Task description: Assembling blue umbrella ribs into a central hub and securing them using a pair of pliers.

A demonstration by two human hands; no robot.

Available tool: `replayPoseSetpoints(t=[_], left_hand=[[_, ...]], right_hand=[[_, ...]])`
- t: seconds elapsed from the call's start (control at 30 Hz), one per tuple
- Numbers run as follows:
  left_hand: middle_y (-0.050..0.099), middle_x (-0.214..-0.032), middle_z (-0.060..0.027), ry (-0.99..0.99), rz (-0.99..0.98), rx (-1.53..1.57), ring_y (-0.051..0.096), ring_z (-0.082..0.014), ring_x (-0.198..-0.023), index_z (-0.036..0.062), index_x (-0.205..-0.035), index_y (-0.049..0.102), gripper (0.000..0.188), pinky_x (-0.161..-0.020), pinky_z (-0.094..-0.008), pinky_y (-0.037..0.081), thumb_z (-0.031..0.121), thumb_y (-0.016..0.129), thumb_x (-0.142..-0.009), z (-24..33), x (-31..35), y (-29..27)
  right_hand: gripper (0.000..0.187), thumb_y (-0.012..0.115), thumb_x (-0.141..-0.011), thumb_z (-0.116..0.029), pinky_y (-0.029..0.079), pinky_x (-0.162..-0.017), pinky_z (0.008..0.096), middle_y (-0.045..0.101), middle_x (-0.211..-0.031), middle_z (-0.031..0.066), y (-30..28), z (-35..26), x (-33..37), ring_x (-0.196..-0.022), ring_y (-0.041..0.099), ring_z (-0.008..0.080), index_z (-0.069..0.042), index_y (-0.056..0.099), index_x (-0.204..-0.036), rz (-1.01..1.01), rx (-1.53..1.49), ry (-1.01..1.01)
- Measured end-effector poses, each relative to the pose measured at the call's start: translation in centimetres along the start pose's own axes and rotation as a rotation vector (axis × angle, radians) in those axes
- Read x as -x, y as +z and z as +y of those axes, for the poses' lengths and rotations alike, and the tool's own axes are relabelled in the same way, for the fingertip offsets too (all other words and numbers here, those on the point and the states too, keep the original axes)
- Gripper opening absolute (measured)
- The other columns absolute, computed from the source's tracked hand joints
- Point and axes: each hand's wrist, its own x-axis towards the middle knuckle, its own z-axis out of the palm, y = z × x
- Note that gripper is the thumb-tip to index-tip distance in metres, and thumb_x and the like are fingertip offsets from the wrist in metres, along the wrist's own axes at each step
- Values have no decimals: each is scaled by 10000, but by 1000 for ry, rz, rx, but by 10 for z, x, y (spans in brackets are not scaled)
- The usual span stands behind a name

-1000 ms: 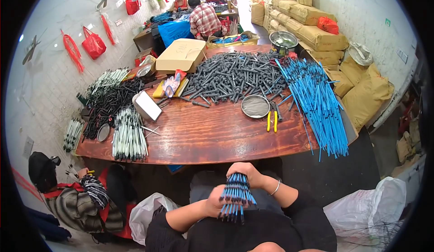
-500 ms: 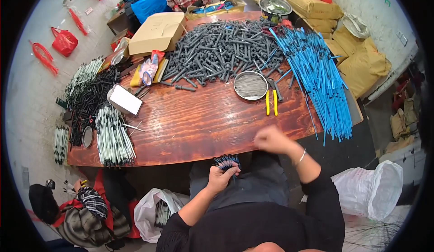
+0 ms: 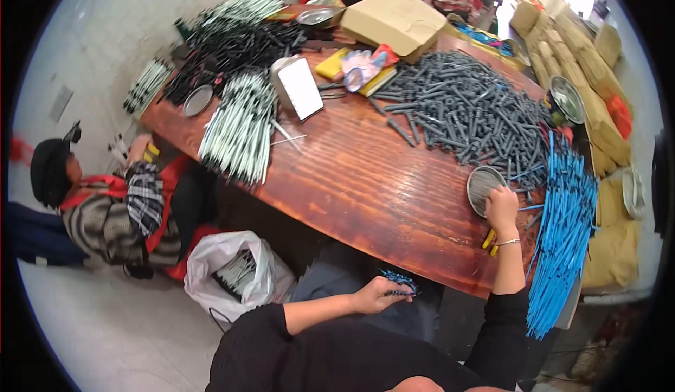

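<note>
My left hand (image 3: 378, 296) is closed around a bunch of short, thin dark-and-blue sticks (image 3: 401, 279) above my lap, just off the table's front edge. Out to the right, my right hand (image 3: 501, 208) reaches over the rim of a round metal bowl (image 3: 470, 196). Thin grey wire-like pins (image 3: 482, 182) fill the bowl. Its fingers are curled together at the pins, and whatever they may hold is hidden. Yellow-handled pliers (image 3: 490, 241) lie partly under that wrist. Beside it spreads a heap of long blue plastic strips (image 3: 566, 230).
Grey plastic tubes (image 3: 464, 104) are heaped at the far middle of the wooden table (image 3: 351, 188). Pale green sticks (image 3: 239, 128), a white-faced stand (image 3: 301, 88) and a cardboard box (image 3: 394, 23) stand left. A co-worker (image 3: 112, 209) sits at left near a white sack (image 3: 242, 272).
The view has turned to the right and tilted. My right hand has gone from above the table's front edge to the bowl of pins. The left hand still grips its bunch.
</note>
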Motion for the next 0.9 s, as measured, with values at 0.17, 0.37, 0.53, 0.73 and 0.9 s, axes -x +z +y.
replayPoseSetpoints(t=[0.17,0.37,0.53,0.73,0.9], left_hand=[[670,-898,-115,-128,12,29,641,-196,-866,-27,-1003,615,153,-780,-297,484,9,562,-865,-5,6,7],[666,-935,-98,-152,-166,36,623,-164,-881,-36,-1039,603,180,-807,-300,479,28,535,-886,1,7,10],[657,-900,-80,-236,28,88,615,-148,-859,-27,-1050,592,186,-810,-299,479,18,526,-882,6,10,9],[650,-896,-71,-257,133,175,617,-146,-874,-29,-1031,590,171,-822,-296,480,-1,515,-880,2,-16,-4],[665,-927,-79,-290,-5,229,623,-145,-894,-30,-1048,600,200,-833,-292,482,-33,511,-870,5,-41,-13]], right_hand=[[35,591,-738,-59,455,-628,392,582,-759,125,-13,-22,-9,-711,571,310,-25,585,-746,214,-270,73],[63,532,-778,49,418,-592,258,537,-692,84,-68,-70,15,-626,522,157,12,574,-806,337,-744,180],[62,551,-776,55,389,-571,229,501,-695,48,-107,-129,45,-626,489,132,10,575,-811,348,-1024,211],[100,569,-752,62,398,-558,246,532,-732,75,-131,-127,101,-642,512,153,10,590,-834,206,-1051,260],[100,576,-748,68,385,-557,231,510,-741,61,-131,-134,109,-645,490,138,7,602,-823,173,-964,239]])
